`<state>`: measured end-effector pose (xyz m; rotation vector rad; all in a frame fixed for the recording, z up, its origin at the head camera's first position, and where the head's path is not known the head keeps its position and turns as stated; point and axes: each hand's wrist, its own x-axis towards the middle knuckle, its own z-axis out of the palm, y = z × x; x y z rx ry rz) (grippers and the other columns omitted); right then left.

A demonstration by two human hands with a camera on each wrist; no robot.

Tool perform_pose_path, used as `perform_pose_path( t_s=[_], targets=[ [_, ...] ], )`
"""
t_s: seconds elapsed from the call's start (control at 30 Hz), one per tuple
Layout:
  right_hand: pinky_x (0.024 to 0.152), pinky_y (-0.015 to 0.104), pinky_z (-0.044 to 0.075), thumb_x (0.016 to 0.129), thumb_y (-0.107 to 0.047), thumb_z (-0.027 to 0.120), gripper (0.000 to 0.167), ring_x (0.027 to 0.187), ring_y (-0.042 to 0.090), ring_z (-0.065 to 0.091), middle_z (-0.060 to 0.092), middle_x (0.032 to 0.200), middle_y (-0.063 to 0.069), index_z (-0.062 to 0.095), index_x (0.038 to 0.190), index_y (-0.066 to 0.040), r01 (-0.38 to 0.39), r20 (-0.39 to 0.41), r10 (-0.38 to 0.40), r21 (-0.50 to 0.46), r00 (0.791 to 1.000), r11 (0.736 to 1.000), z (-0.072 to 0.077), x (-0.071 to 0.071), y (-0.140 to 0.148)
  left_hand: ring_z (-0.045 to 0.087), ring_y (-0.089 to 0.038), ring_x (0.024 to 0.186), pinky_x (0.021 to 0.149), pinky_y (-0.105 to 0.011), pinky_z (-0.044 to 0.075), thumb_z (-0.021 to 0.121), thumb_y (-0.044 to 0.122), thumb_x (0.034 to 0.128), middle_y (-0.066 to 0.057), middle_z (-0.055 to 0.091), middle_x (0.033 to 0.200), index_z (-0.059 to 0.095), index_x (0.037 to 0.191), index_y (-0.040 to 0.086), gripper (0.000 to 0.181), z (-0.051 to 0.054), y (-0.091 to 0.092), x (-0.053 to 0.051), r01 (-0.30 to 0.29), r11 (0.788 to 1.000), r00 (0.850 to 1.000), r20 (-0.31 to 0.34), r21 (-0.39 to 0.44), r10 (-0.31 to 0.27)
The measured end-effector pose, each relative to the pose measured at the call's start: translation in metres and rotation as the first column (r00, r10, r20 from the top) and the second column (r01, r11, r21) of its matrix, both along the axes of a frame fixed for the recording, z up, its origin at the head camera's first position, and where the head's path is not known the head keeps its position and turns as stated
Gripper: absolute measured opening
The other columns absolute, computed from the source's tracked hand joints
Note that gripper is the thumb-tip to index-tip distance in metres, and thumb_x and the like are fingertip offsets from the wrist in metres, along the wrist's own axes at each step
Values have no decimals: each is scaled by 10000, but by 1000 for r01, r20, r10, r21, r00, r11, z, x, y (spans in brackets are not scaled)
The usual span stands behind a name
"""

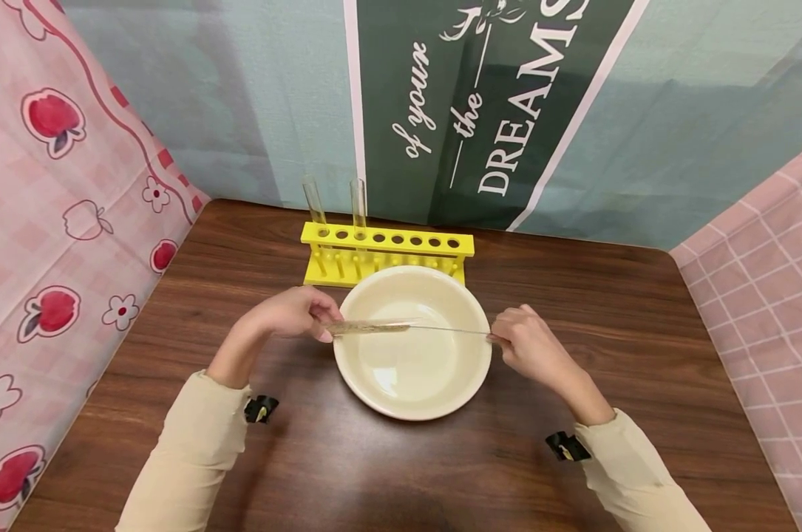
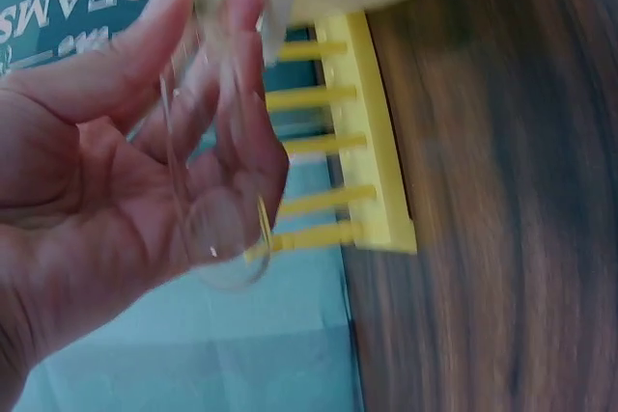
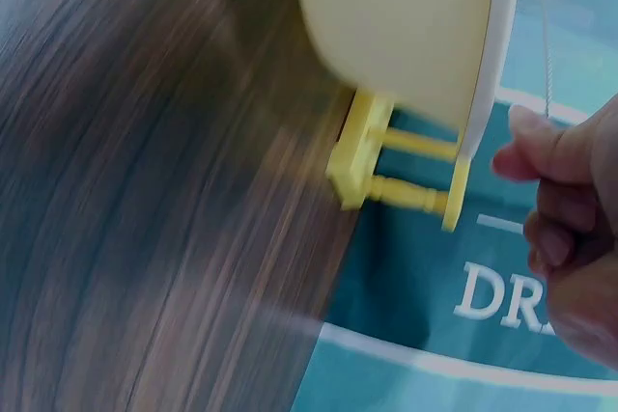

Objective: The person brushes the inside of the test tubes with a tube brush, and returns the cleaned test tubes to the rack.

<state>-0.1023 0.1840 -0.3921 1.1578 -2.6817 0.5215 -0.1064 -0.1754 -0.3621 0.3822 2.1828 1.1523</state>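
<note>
My left hand pinches a clear glass test tube between thumb and fingertips, holding it nearly level over the cream basin. Inside the tube lie the tan bristles of a test tube brush. The brush's thin twisted-wire handle runs right across the basin to my right hand. There the thumb and curled fingers grip the wire's end, just past the basin's right rim. In the left wrist view the tube's round end shows near the palm, blurred.
A yellow test tube rack stands behind the basin, partly hidden by it. Two clear test tubes stand in its left part, one to the right of the other. Printed cloth hangs behind the brown wooden table and along its sides.
</note>
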Motion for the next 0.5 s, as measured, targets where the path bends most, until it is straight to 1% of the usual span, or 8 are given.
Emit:
perform_pose_path(
  t_s=[0.1, 0.2, 0.3, 0.4, 0.5],
  targets=[
    [587, 302, 287, 673, 111, 701, 353, 569, 116, 394, 382, 554, -79, 487, 545, -138, 8, -10, -8, 3, 1000, 1000, 1, -1, 6, 573, -137, 714, 674, -274, 458, 678, -71, 739, -101, 643, 787, 634, 921, -53, 188, 1, -4, 0, -19, 1000, 999, 26, 13, 18],
    [583, 303, 286, 657, 159, 647, 362, 571, 115, 389, 393, 561, -75, 478, 548, -142, 2, -22, -2, -2, 1000, 1000, 2, -3, 8, 576, -137, 724, 683, -274, 461, 675, -66, 745, -106, 643, 803, 636, 931, -50, 192, 1, -5, 0, -16, 999, 999, 38, 30, 15],
    [582, 302, 285, 643, 177, 626, 358, 568, 111, 379, 393, 561, -76, 487, 550, -140, 3, -23, -3, -5, 1000, 1000, 3, -3, 10, 576, -141, 728, 686, -275, 461, 673, -66, 747, -92, 644, 800, 637, 942, -56, 198, 2, -6, 0, -11, 999, 999, 42, 42, 9],
    [578, 299, 287, 647, 155, 668, 344, 563, 104, 376, 390, 556, -80, 506, 557, -135, 2, -25, -2, -8, 1000, 1000, 3, -3, 12, 579, -145, 735, 690, -279, 465, 668, -67, 751, -66, 644, 793, 636, 950, -65, 202, 2, -8, -1, 1, 999, 999, 48, 53, -4],
    [574, 297, 281, 644, 146, 687, 344, 562, 101, 383, 393, 557, -83, 509, 558, -136, -3, -32, 2, -16, 999, 1000, 3, -2, 14, 581, -150, 744, 690, -280, 470, 665, -63, 756, -71, 643, 798, 634, 954, -70, 201, 1, -10, -1, 16, 998, 999, 45, 60, -19]
  ],
)
